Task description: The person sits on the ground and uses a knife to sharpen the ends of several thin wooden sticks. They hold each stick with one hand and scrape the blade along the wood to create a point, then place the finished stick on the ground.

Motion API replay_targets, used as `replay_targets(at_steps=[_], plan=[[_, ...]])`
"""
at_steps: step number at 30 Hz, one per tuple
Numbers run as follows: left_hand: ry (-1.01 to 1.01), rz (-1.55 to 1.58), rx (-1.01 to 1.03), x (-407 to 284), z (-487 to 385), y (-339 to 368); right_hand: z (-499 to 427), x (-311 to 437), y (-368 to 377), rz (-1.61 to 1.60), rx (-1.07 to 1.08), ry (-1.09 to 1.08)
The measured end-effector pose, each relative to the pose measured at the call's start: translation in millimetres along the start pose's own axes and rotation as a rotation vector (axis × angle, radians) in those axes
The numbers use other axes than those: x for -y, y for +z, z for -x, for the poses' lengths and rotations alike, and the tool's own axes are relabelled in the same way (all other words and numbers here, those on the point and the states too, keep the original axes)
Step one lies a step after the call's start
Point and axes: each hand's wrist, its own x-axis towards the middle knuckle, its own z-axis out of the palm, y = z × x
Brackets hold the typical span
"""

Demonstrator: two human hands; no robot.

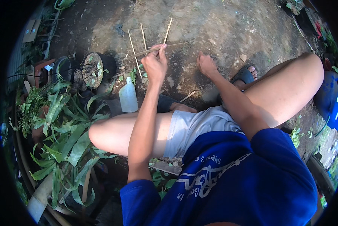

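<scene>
My left hand (155,62) is raised over the dirt ground and pinches a thin bamboo strip (176,44) between thumb and fingers. The strip lies crosswise in the view, and its right end is blurred. Beyond that hand are three pale thin sticks: one at the left (134,52), a middle one (143,35) and one at the right (168,30). Whether the right stick touches my fingers is not clear. My right hand (207,63) hangs to the right with its fingers curled; anything inside them is hidden.
A whitish plastic bottle (128,96) stands left of my left forearm. Black plant pots (108,66) and a long-leaved plant (70,135) crowd the left side. A short stick (188,96) lies by my sandalled foot (183,107). At far right sits a blue container (328,96).
</scene>
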Motion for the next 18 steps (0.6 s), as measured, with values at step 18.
replay_targets(at_steps=[18], plan=[[-0.09, -0.047, -0.012, -10.6, 2.7, 3.4, 8.4, 26.1, 11.5, -0.082, -0.095, -0.017]])
